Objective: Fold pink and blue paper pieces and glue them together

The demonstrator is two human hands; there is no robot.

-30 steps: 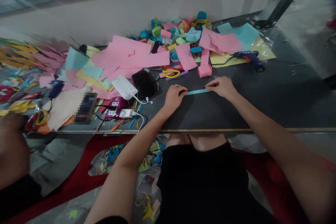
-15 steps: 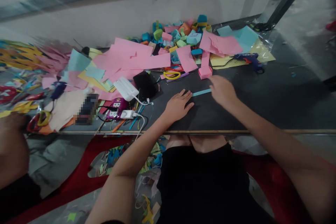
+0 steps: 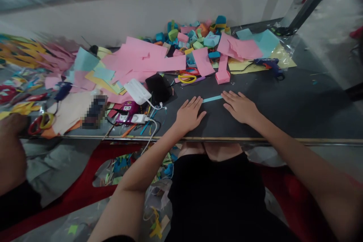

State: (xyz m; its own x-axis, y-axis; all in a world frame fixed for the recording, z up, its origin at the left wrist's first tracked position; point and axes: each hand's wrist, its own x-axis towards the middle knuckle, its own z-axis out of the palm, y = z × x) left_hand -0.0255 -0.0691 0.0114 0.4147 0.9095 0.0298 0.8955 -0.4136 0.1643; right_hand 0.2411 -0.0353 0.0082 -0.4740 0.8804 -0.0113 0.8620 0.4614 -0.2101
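Note:
A narrow light-blue paper strip (image 3: 212, 99) lies flat on the dark table (image 3: 300, 109) in front of me. My left hand (image 3: 189, 115) rests open on its left end, fingers stretched out over it. On the right end lies my right hand (image 3: 239, 106), also open, with its fingertips covering the strip. Only the middle of the strip shows between the hands. Just beyond it sits a small pink paper box (image 3: 222, 76) with an upright pink flap.
Scissors with yellow handles (image 3: 187, 79), pink paper sheets (image 3: 144, 58) and a heap of small paper boxes (image 3: 198, 38) lie behind. A glue gun (image 3: 269, 66) is at right. Left are a purple power socket (image 3: 127, 111), a white charger and a co-worker's hand (image 3: 14, 123).
My right hand has come down from a bent, raised pose to lie flat on the strip's right end. My left hand stays on the left end. The view has shifted slightly.

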